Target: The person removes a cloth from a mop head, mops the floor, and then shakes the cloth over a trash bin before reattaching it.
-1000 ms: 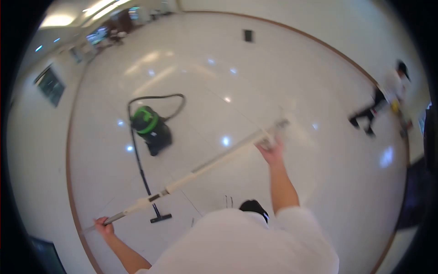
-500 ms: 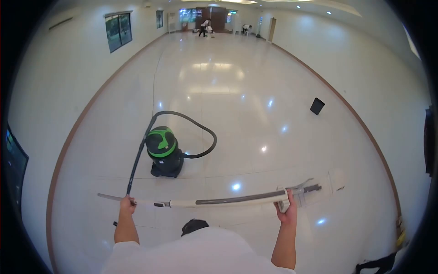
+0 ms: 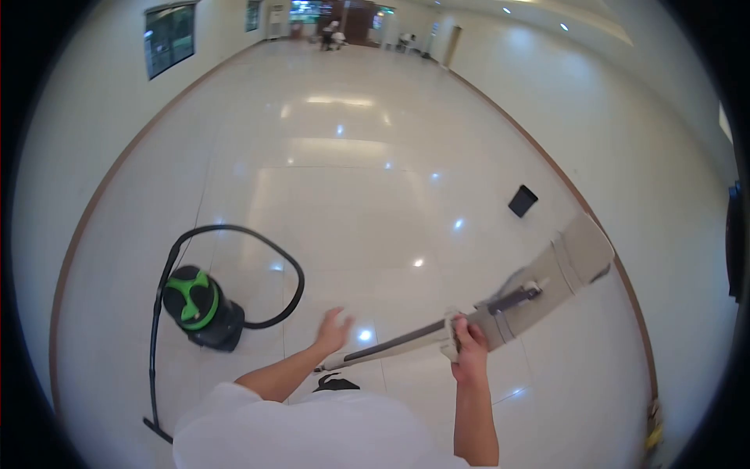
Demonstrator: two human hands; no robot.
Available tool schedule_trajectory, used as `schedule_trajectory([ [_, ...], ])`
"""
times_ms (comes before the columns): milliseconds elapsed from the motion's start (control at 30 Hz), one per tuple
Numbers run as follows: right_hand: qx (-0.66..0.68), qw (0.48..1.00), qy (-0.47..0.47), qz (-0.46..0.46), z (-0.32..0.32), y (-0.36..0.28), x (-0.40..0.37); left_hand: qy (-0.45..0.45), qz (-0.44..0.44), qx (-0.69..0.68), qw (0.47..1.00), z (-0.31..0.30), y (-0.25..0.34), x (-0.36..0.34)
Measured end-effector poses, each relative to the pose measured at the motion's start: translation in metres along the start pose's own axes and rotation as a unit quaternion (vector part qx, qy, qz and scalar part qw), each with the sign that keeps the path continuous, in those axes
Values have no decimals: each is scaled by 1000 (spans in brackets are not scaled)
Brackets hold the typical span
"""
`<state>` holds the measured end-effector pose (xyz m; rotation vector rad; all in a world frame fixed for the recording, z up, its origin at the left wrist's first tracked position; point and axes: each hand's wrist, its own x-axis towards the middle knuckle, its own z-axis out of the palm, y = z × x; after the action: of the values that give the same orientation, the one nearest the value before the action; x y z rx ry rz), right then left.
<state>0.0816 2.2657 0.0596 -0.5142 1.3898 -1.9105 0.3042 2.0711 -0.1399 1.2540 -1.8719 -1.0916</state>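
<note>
My right hand (image 3: pixel 469 349) is closed around the pale grip of a long pole (image 3: pixel 398 341) in white and dark grey. Toward the right, this pole runs along a wide, flat grey panel (image 3: pixel 582 250) with bands across it, smeared by motion. The pole's lower end comes close to my body, near my left forearm. My left hand (image 3: pixel 334 331) is off the pole, in front of my chest, its fingers apart and slightly blurred. To the left stands a black and green canister vacuum cleaner (image 3: pixel 205 313), its looped black hose (image 3: pixel 293 273) touched by neither hand.
The vacuum's black wand (image 3: pixel 153 359) stretches down at the left edge. A black bin-like box (image 3: pixel 523 201) sits on the shiny tiled floor (image 3: pixel 328 195) toward the right wall. People (image 3: pixel 332 37) are at the far end. Something yellow (image 3: pixel 654 434) lies by the right skirting.
My left hand has let go of the pole and moved right. The pole has swung, its panel end rising to the right. My view has turned, shifting the vacuum leftward.
</note>
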Motion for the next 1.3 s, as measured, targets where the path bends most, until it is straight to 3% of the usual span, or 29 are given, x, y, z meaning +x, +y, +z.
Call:
schedule_trajectory([
  [67,0,1000,-3,0,-3,-5,37,-116,149,-104,976,3,172,42],
  [100,-9,999,-25,-30,6,16,44,-149,295,-156,931,-8,211,53],
  [167,-10,997,-40,-63,-4,30,65,-186,470,-129,853,-16,301,43],
  [200,-19,994,-61,-93,-12,33,74,-195,478,-127,847,-3,328,38],
  [267,-80,993,-73,-56,-28,25,77,-248,446,-77,857,30,359,27],
  [333,-118,980,-76,-140,-45,33,84,-233,443,-80,862,79,352,29],
  [367,-75,993,-68,-66,-50,27,89,-208,437,-70,872,100,352,32],
  [400,-66,993,-64,-80,-52,24,99,-211,451,-64,865,116,356,37],
  [533,-91,990,-7,-105,-80,21,116,-232,356,-64,903,156,360,51],
  [600,-142,969,-196,-53,-102,9,133,-232,321,-64,916,170,351,66],
  [633,-148,957,-243,-57,-110,-4,147,-195,341,-95,915,175,345,75],
  [733,-88,975,-200,-45,-139,6,200,-140,324,-91,931,188,337,111],
  [800,-134,976,-164,-44,-161,1,239,-254,406,-39,877,210,325,151],
  [833,62,985,-160,-3,-174,-8,258,-249,387,-157,874,218,341,152],
  [867,259,954,-148,41,-184,-15,274,-247,385,-155,875,241,343,165],
  [900,261,953,-147,45,-194,-20,285,-161,492,-160,840,264,345,179],
  [933,379,914,-137,35,-205,-36,305,-63,597,-165,782,282,358,203],
  [967,490,863,-118,30,-215,-50,315,-58,595,-171,783,294,369,221],
  [1000,485,867,-111,34,-224,-60,318,-193,510,-201,814,305,378,231],
  [1033,502,864,-37,1,-231,-75,326,-321,418,-227,819,318,392,244],
  [1067,518,854,34,-35,-234,-93,333,-320,420,-232,817,332,406,259],
  [1133,505,860,71,-19,-247,-134,332,-474,302,-135,816,365,429,286],
  [1200,493,864,102,-5,-289,-151,363,-501,308,-48,807,400,457,312],
  [1233,517,854,54,11,-332,-152,402,-512,321,-40,796,440,468,342],
  [1267,533,846,-2,20,-313,-116,405,-516,343,-37,784,425,426,359],
  [1300,506,858,73,50,-318,-114,410,-433,455,-90,773,457,397,373],
])
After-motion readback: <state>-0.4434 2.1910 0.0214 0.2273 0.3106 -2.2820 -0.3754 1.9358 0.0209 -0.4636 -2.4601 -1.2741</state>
